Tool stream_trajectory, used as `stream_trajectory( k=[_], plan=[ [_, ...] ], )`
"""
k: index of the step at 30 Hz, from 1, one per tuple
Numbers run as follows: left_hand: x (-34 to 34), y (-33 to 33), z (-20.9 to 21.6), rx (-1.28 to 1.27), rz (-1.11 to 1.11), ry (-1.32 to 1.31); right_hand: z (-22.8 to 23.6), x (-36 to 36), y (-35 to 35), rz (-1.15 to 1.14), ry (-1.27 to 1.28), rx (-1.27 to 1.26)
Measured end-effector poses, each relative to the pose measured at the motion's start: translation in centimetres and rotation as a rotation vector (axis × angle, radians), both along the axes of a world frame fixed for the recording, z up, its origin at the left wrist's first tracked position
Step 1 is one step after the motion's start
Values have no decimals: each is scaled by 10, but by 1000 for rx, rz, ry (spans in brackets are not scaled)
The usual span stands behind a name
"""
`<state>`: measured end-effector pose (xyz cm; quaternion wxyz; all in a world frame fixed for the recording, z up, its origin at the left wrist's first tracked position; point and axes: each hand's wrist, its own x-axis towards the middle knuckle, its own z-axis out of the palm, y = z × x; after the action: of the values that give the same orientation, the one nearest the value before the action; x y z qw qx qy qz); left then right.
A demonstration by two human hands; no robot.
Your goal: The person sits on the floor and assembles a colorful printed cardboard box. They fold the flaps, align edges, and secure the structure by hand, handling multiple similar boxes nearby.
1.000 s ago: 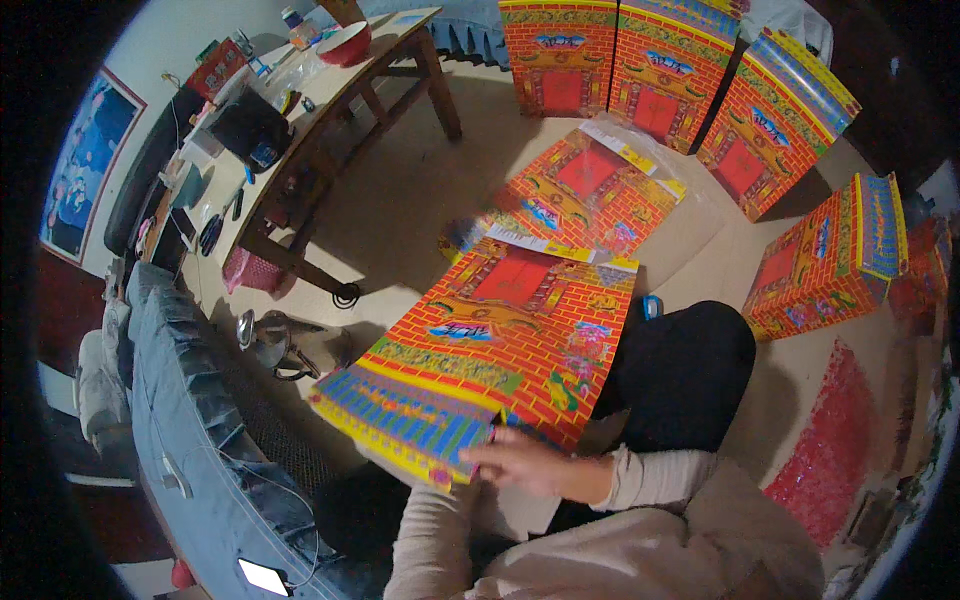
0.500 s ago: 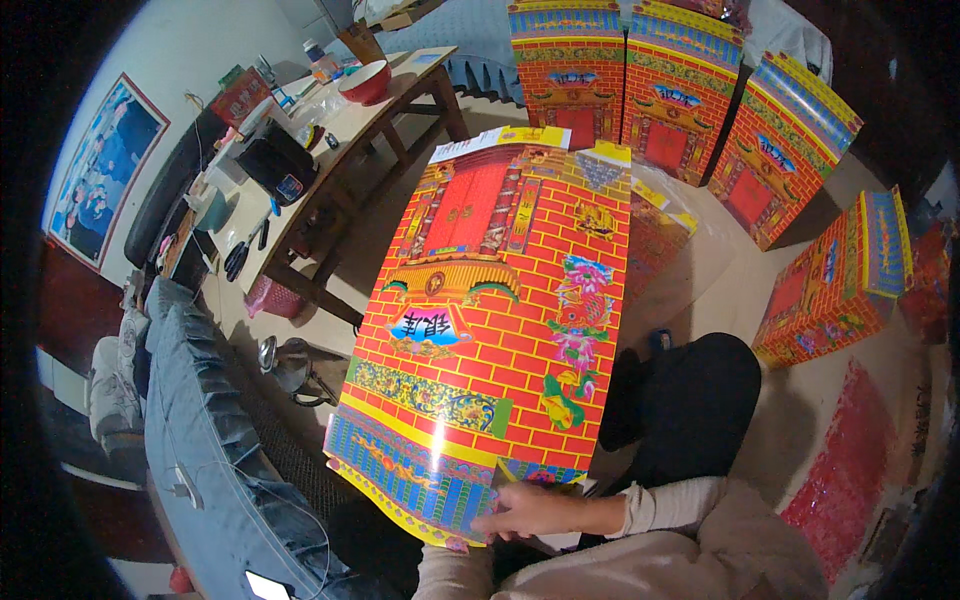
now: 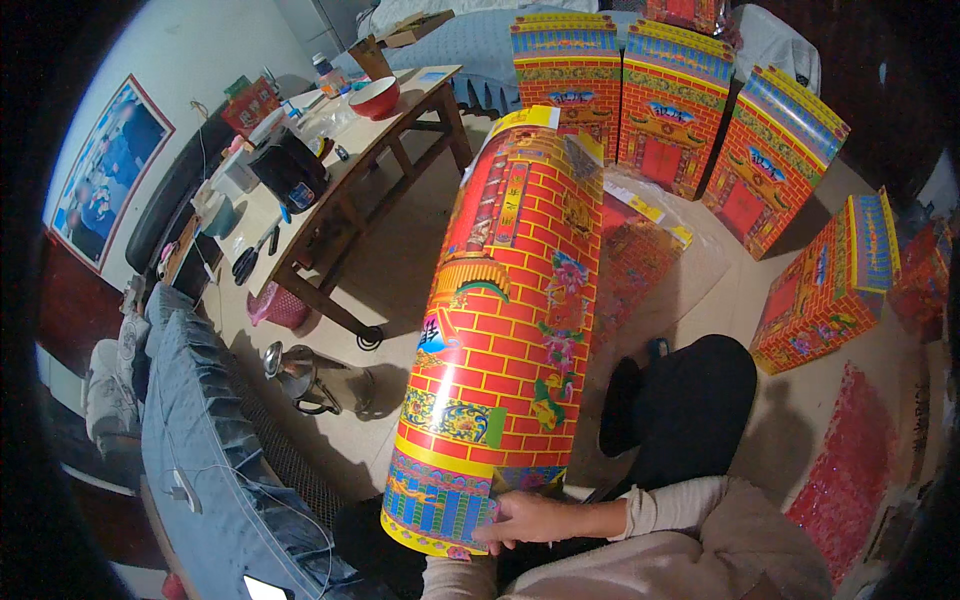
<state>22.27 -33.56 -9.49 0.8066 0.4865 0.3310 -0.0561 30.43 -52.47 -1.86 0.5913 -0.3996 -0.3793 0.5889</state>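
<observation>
A large printed cardboard sheet with a red brick pattern, a blue and yellow band and a doorway picture stands over my lap, bowed into a curve. My right hand pinches its near end at the lower right, fingers closed on the cardboard. From the lower edge comes my left sleeve; my left hand is hidden behind the sheet's near end. Matching printed boxes stand upright beyond: a middle one, a right one and a nearer one.
More flat printed sheets lie on the floor past my knee. A wooden table at the left bears a black appliance and a red bowl. A metal kettle stands on the floor beside the blue sofa.
The sheet has gone from nearly flat to strongly curved. Its left side has bent back and moved to the right, uncovering the kettle and floor. My right hand keeps its hold.
</observation>
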Motion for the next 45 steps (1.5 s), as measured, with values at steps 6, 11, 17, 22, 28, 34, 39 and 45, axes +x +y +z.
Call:
stream_trajectory(
  k=[6,11,17,22,28,34,39,45],
  plan=[
    [18,-7,1,11,-29,-33,1,-1,1,58,-16,-115],
    [57,1,3,5,-19,-67,13,-2,0,57,-4,-119],
    [120,14,20,23,-22,-127,45,13,-4,333,-106,-330],
    [148,12,25,36,-40,-174,63,58,-61,-399,-136,-59],
    [99,4,19,72,-74,-141,23,89,-63,-1265,-824,-50],
    [62,-11,17,102,-102,-113,20,81,-45,-1207,-573,-31],
    [53,-25,17,117,-119,-112,26,88,-39,-1149,-317,26],
    [35,-42,17,124,-117,-110,25,89,-50,-1103,-278,-20]
  ],
)
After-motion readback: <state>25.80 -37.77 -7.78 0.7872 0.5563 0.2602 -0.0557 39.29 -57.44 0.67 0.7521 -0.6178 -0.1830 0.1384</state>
